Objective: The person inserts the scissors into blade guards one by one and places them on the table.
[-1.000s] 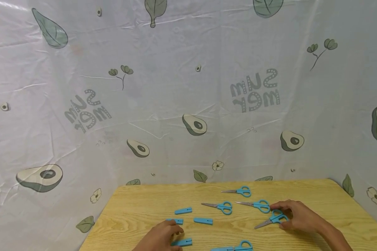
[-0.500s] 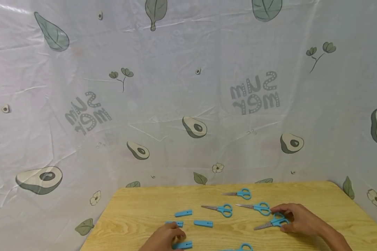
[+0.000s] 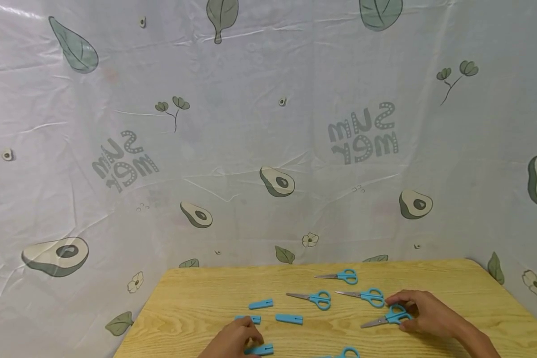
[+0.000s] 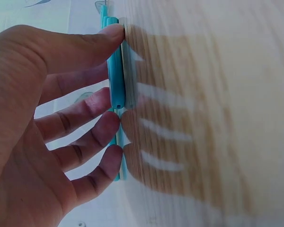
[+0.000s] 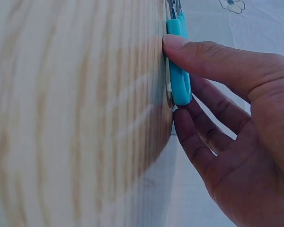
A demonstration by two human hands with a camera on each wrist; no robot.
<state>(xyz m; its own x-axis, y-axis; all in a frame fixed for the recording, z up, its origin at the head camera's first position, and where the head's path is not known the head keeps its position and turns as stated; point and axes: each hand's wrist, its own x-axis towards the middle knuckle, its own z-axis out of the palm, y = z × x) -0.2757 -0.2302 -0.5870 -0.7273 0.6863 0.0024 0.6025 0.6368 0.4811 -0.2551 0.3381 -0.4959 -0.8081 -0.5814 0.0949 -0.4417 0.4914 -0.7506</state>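
Note:
My left hand [image 3: 236, 339] is low on the table, pinching a blue scissors cap [image 3: 264, 349] between thumb and fingers. In the left wrist view the thumb lies on one side of the cap [image 4: 115, 71], with the fingers curled behind it. At the right, my right hand [image 3: 426, 314] holds a pair of scissors [image 3: 395, 315] by the blue handles, blades pointing left. The right wrist view has the thumb on the near side of the handle [image 5: 181, 80] and the fingers on the far side. Both things lie flat on the wood.
More blue-handled scissors lie bare on the table [image 3: 197, 288]: scissors at the back [image 3: 346, 276], middle scissors [image 3: 319, 300] and right scissors [image 3: 371, 297]. Loose caps include a far cap [image 3: 261, 304] and a middle cap [image 3: 289, 318]. Other scissors [image 3: 349, 353] are cut off at the bottom.
The head view has tilted slightly up, so everything sits a little lower. My left hand has shifted slightly to the right at the cap. The right hand stays at the scissors.

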